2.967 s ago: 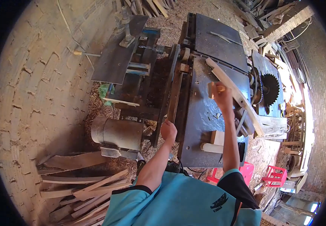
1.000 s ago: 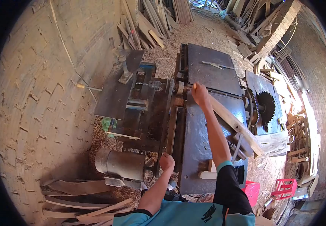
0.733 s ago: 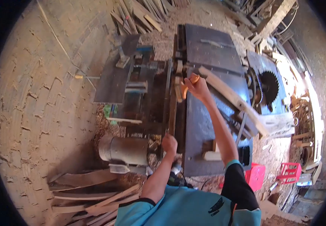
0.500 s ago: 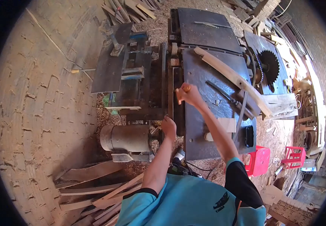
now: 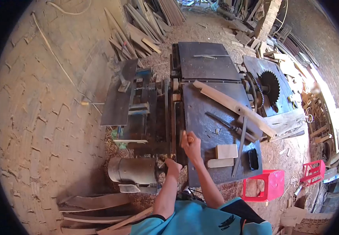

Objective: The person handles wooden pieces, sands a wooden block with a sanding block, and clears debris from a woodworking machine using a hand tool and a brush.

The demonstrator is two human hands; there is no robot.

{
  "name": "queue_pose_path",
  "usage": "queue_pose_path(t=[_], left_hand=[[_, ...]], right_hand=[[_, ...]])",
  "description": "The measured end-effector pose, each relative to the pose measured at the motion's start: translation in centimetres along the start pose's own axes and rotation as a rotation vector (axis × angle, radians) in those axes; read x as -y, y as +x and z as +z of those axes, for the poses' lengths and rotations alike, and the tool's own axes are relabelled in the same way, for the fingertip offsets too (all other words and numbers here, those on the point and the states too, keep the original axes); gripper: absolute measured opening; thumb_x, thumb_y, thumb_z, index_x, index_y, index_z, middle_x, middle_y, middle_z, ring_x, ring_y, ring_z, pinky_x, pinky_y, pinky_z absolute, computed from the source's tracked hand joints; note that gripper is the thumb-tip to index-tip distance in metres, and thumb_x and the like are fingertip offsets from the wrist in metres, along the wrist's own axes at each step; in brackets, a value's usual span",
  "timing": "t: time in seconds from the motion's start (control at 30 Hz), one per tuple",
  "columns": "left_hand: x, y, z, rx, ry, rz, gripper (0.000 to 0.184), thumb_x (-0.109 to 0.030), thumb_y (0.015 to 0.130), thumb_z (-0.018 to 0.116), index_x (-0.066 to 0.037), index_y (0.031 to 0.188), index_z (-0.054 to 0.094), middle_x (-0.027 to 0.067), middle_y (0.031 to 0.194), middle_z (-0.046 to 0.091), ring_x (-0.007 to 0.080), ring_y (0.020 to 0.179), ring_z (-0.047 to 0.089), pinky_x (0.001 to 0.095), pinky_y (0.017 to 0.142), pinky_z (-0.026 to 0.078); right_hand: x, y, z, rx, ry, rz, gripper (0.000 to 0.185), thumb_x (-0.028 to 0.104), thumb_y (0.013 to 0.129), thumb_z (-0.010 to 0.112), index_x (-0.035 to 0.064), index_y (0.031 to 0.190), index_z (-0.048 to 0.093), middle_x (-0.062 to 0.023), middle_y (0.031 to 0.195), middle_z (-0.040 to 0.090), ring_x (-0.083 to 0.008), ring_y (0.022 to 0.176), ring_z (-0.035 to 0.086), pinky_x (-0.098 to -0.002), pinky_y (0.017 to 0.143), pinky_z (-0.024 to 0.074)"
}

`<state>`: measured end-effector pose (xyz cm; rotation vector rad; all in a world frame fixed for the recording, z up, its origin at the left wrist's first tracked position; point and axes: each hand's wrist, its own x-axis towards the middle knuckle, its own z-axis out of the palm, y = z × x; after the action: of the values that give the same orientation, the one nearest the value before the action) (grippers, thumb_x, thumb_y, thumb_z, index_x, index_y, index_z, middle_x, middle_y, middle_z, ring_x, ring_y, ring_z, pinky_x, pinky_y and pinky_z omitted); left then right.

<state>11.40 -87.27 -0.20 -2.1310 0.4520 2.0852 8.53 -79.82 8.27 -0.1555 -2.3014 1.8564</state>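
Observation:
My right hand point(image 5: 193, 148) is closed in a fist at the left edge of the dark metal machine table point(image 5: 232, 92). A rounded brown wooden handle point(image 5: 190, 139) shows at the top of the fist; the rest of what it belongs to is hidden. Lower and to the left, my left hand point(image 5: 173, 166) reaches down between the grey motor point(image 5: 132, 169) and the table edge. Its fingers are out of sight there. Right of my right hand, a wooden block point(image 5: 226, 151) and a rounded wood piece point(image 5: 220, 163) lie on the table.
A long board point(image 5: 232, 103), a dark file-like bar point(image 5: 219, 120) and a black tray point(image 5: 253, 159) lie on the table. A toothed circular saw blade point(image 5: 269, 89) stands exposed beyond. A red plastic stool point(image 5: 273, 184) is at right; curved planks point(image 5: 95, 201) lie lower left.
My view has tilted up, so the machine sits lower in the picture. My right hand has moved toward me along the table edge and is still closed. The left stays by the motor.

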Motion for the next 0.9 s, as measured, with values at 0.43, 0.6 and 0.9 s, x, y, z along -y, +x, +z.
queue_pose_path(t=[0.43,0.6,0.9], left_hand=[[0.6,6.5,0.3,0.124,-0.319,0.101,0.041,-0.029,0.081,0.02,-0.013,0.086,0.058,-0.0005,0.092,0.057,0.0155,0.085,0.053,0.0338,0.086,0.034],[0.6,9.8,0.3,0.159,-0.313,0.092,0.039,-0.029,0.082,0.021,-0.013,0.094,0.054,-0.0012,0.096,0.055,0.0142,0.089,0.051,0.0328,0.086,0.034],[0.8,7.3,0.1,0.221,-0.281,0.111,0.034,-0.03,0.082,0.026,-0.013,0.093,0.054,-0.0008,0.097,0.054,0.0137,0.089,0.049,0.0329,0.084,0.035]], right_hand=[[0.4,1.7,-0.4,0.067,0.08,0.033,0.017,0.01,0.077,0.046,-0.0017,0.065,0.046,-0.0122,0.045,0.048,-0.0205,0.041,0.052,-0.0302,0.04,0.0379],[-0.6,1.2,-1.4,0.09,0.066,0.031,0.018,0.011,0.077,0.047,-0.003,0.067,0.046,-0.0151,0.046,0.046,-0.022,0.041,0.051,-0.0319,0.042,0.0381],[-2.1,0.2,-0.2,0.183,-0.215,-0.029,0.017,0.011,0.075,0.049,-0.0021,0.065,0.046,-0.0106,0.047,0.05,-0.0175,0.039,0.053,-0.0293,0.037,0.0396]])
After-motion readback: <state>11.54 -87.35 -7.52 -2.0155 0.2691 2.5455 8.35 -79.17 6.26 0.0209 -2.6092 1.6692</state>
